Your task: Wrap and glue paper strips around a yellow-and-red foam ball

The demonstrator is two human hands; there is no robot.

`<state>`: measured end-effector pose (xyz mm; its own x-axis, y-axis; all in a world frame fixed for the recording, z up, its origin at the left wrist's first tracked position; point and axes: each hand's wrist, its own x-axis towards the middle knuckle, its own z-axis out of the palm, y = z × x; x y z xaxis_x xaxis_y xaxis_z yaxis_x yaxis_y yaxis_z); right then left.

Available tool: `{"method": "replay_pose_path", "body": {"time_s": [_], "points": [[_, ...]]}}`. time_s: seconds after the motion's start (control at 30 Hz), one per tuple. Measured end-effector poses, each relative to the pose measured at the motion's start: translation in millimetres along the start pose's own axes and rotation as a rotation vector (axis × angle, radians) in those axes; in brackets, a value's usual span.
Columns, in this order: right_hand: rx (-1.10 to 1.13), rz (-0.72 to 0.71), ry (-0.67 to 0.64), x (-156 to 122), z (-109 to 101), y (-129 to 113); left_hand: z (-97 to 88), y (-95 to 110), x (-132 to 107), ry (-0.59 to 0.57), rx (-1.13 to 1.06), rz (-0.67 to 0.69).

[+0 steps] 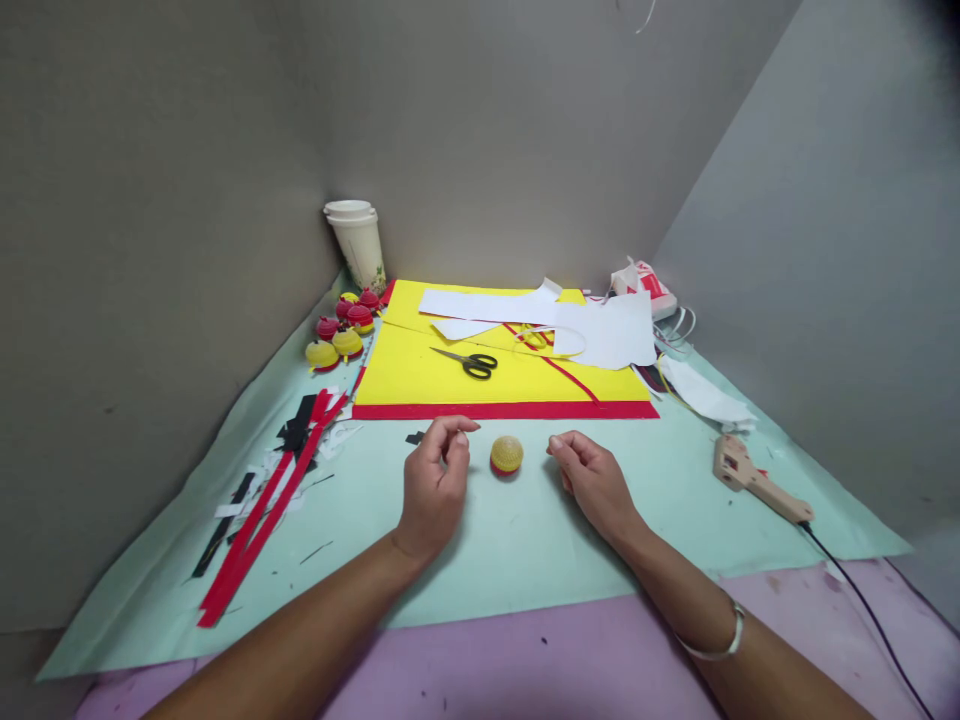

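A small ball (508,455), yellow and textured on top and red below, rests on the pale green sheet between my two hands. To its left my left hand (436,485) is loosely curled, with a gap between the thumb and the stretched index finger, and nothing shows in it. My right hand (596,480) lies to the right of the ball, its fingers bent in and the thumb against the index finger. I see nothing in its grip. Neither hand touches the ball. Black-handled scissors (474,364) lie beyond on yellow sheets (405,375).
Several red and yellow balls (347,344) stand at the left, below a white cup (356,245). Red strips (262,520) and black scraps lie nearer. White paper (604,330) covers part of the yellow sheets. A corded glue gun (759,480) lies at the right. Walls enclose the back and sides.
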<state>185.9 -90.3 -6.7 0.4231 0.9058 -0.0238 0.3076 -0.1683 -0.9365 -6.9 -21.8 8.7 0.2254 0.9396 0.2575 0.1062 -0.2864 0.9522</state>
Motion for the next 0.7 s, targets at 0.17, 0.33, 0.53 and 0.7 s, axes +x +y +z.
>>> {"method": "replay_pose_path", "body": {"time_s": [0.17,0.33,0.53,0.7], "points": [[-0.015,-0.008,-0.012,0.4,1.2,0.0,-0.4,0.8,1.1,0.007,0.033,-0.003],[-0.011,-0.004,-0.026,0.4,2.0,0.8,-0.8,2.2,3.3,0.014,0.052,-0.008],[-0.019,-0.033,-0.035,-0.3,2.7,1.2,0.1,1.1,3.8,0.006,0.059,-0.021],[-0.045,-0.036,-0.045,-0.5,3.1,-0.7,-0.5,-0.2,5.1,0.013,0.061,0.002]]}}
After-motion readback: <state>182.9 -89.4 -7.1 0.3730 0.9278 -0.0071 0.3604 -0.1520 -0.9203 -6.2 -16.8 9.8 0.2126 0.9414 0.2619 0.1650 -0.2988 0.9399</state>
